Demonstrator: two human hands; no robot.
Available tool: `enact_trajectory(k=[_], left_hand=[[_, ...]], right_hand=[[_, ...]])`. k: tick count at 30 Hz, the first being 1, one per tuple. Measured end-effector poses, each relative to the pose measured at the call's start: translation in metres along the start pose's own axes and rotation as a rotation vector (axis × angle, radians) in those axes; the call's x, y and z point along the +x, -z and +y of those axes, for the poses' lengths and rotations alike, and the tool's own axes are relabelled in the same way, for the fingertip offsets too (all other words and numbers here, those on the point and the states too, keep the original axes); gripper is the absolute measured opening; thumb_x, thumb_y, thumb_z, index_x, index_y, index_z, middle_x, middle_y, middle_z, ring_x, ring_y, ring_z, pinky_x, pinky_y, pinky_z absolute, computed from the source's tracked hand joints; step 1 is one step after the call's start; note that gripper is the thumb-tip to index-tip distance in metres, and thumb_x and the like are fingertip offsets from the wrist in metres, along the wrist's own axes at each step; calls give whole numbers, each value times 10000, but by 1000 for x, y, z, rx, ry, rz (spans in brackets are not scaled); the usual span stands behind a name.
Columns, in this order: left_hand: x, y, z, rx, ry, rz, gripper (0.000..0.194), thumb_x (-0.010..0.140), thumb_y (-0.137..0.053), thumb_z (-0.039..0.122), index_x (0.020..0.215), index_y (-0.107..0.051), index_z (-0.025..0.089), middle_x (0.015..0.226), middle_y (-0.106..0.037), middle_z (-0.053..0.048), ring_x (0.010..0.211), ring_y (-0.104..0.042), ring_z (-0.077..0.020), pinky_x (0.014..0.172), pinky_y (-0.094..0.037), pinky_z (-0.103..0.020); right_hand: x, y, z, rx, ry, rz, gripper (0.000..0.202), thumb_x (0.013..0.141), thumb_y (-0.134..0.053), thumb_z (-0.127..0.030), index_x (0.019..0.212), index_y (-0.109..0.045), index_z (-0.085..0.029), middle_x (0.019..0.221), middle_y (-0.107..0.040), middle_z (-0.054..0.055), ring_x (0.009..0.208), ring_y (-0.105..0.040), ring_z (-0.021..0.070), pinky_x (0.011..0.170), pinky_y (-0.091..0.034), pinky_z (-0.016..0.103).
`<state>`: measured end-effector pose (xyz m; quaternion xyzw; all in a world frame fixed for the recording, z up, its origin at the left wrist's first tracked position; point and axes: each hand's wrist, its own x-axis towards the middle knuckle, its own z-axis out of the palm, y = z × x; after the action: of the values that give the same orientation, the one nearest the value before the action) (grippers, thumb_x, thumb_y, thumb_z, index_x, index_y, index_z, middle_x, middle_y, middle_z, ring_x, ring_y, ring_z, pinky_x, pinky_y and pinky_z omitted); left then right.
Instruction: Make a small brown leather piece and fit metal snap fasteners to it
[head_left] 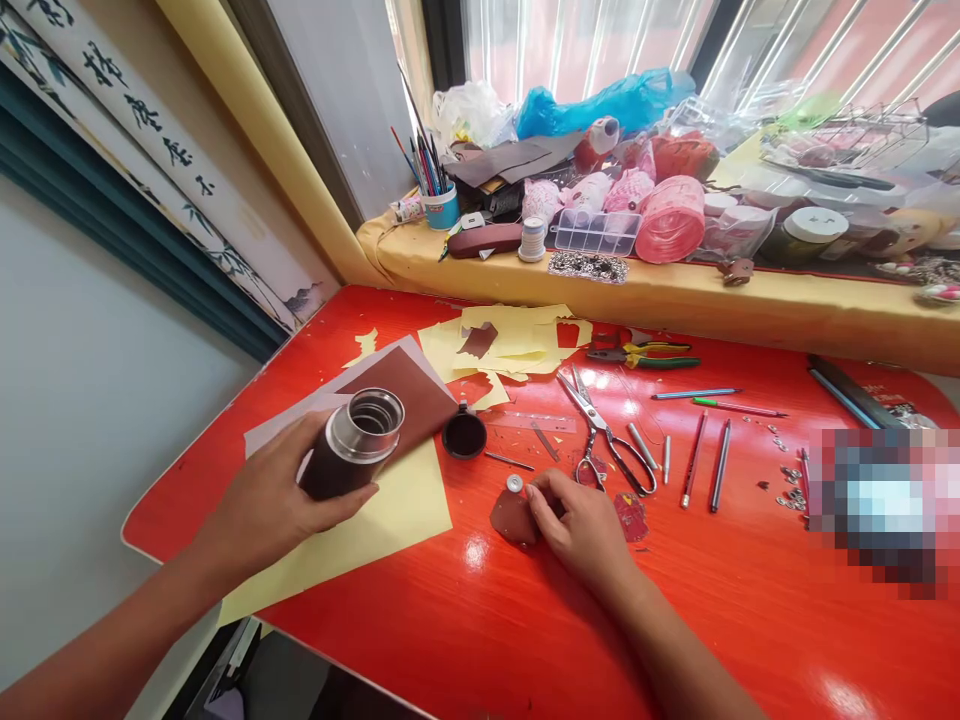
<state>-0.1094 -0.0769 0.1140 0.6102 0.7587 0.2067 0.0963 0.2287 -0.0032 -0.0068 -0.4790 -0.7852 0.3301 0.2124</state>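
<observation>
My left hand (289, 490) is wrapped round a dark thermos flask (352, 445) with a bare steel neck. The flask leans toward the right above the brown and yellow sheets, its mouth uncovered. A round black cup-like lid (464, 432) rests on the red table to its right. With fingers curled, my right hand (581, 520) pinches the right edge of a small brown leather piece (512, 518) low over the table. A round silver disc (514, 484) sits at the top of that piece. Just beyond this hand lie scissors (600, 430) with their blades slightly apart.
Yellow paper scraps (517, 340) and pliers (645, 353) lie at the back of the red table (450, 630). Pencils (720, 465), metal rods and small metal rings (791, 490) are on the right. A cluttered sill (450, 265) runs behind. The blurred patch hides something at far right.
</observation>
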Motion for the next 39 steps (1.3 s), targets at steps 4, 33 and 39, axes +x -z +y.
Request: enact_trajectory(k=[4,33,39], left_hand=[[-7,-10,-1,57,-92,-57,602,785,-774,627,1307,-603,381,1218,-741,-25,1045,-730,-348,761,-621,-428],[-1,-39,11,270,-134,-183,460,824,-698,562,1215,-622,331,1076,-742,-52,968,-703,-361,619,-464,-371],[0,-37,18,368,-78,-267,482,879,-614,577,1264,-592,288,1133,-732,-69,1036,-688,-346,651,-453,-368]], right_hand=[[-1,0,0,9,-5,-5,323,1041,-484,-420,887,-689,-223,747,-746,33,659,-678,192,629,-407,284],[0,0,-1,21,-7,-31,302,1037,-477,-384,898,-691,-222,770,-763,28,628,-648,173,620,-369,283],[0,1,0,27,-7,-34,305,1037,-479,-384,901,-695,-216,756,-758,29,621,-641,173,617,-361,284]])
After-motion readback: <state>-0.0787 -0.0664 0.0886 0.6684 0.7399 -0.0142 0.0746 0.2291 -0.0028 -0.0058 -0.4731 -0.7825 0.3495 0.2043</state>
